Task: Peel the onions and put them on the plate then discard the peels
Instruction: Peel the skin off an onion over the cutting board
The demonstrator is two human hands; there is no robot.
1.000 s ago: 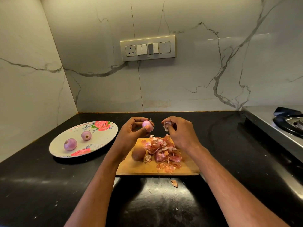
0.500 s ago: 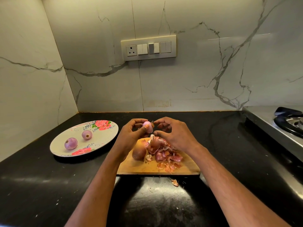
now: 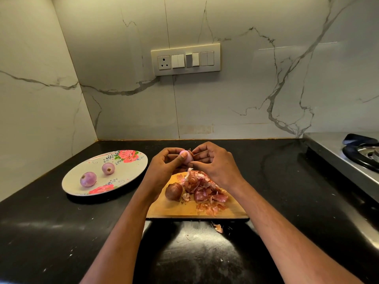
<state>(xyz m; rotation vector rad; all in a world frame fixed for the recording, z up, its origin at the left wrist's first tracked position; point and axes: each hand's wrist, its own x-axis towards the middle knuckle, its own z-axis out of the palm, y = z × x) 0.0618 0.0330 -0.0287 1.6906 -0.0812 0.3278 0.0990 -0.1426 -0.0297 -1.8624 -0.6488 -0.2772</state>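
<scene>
Holding a small pink onion [image 3: 185,156] up above the far edge of the cutting board [image 3: 184,210], the left hand [image 3: 164,167] has its thumb and fingers curled round it. Right hand [image 3: 215,162] is right up against it at 3 o'clock, fingertips pinching a thin bit of brownish skin at the onion's tip. Both hands are touching the same onion, pretty much knuckle to knuckle.

Below them on the board there's a messy pile of peels [image 3: 203,187], reddish and papery, spread from the middle toward 4 o'clock. Just beside the pile at 9 o'clock sits one onion with its brown skin on [image 3: 173,191], touching the edge of the peels as far as I can tell. One stray peel scrap [image 3: 218,228] lies off the board on the black surface [image 3: 51,232], just past the near edge at 6 o'clock.

Over at 9 o'clock from the board is the plate [image 3: 131,171], oval with pink roses printed on it, well apart from the hands. Two peeled onions are on it: one [image 3: 88,178] toward the near left, the other [image 3: 108,168] just up and right of it, not touching each other.

Back wall has a switch panel [image 3: 185,59], and a stove [image 3: 361,154] pokes in at 3 o'clock.
</scene>
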